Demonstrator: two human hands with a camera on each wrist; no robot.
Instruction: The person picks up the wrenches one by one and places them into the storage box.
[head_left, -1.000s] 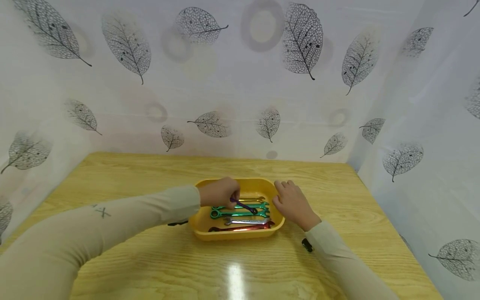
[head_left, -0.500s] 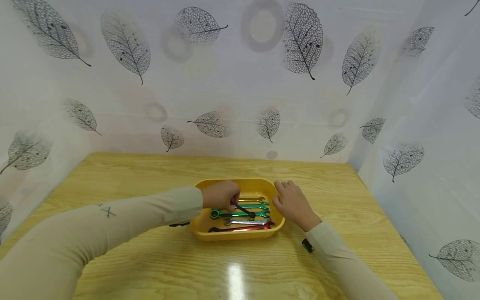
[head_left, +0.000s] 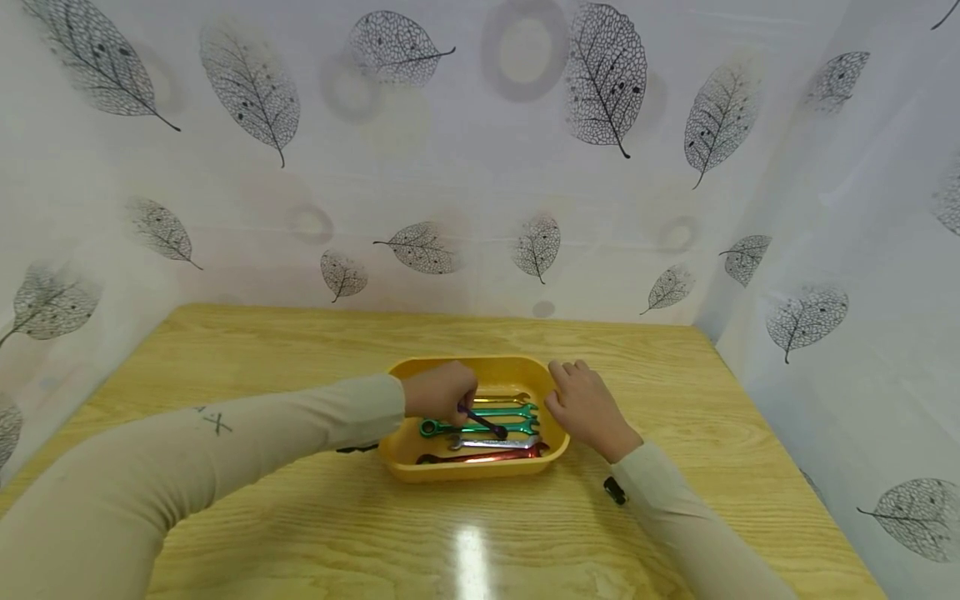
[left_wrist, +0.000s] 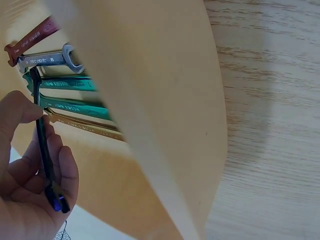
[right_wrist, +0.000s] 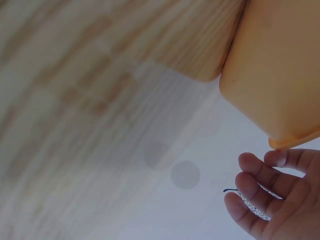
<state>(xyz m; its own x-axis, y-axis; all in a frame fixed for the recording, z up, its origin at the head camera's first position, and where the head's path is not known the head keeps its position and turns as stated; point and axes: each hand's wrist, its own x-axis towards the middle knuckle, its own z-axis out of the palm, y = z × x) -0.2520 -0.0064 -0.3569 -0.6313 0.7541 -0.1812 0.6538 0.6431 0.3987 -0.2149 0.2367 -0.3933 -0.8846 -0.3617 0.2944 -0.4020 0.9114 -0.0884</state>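
My left hand (head_left: 442, 392) pinches a dark purple combination wrench (head_left: 483, 422) between thumb and fingers, over the inside of a yellow plastic basin (head_left: 472, 473). In the left wrist view this wrench (left_wrist: 44, 150) runs across the curled fingers. Beneath it in the basin lie a gold wrench (head_left: 501, 400), two green wrenches (head_left: 480, 429), a silver wrench (head_left: 498, 443) and a red wrench (head_left: 487, 457), side by side. My right hand (head_left: 588, 408) rests at the basin's right rim. In the right wrist view its fingers (right_wrist: 265, 172) are loosely extended, one tip right at the rim.
The basin stands on a wood-grain table (head_left: 322, 533). Behind and at both sides hangs a pale sheet (head_left: 480, 167) printed with dark leaves. A small black object (head_left: 615, 490) shows beside the right sleeve.
The free end of the purple wrench has swung slightly toward the front and left, now over the green and silver wrenches. My left hand has shifted only a little; the right hand stays put.
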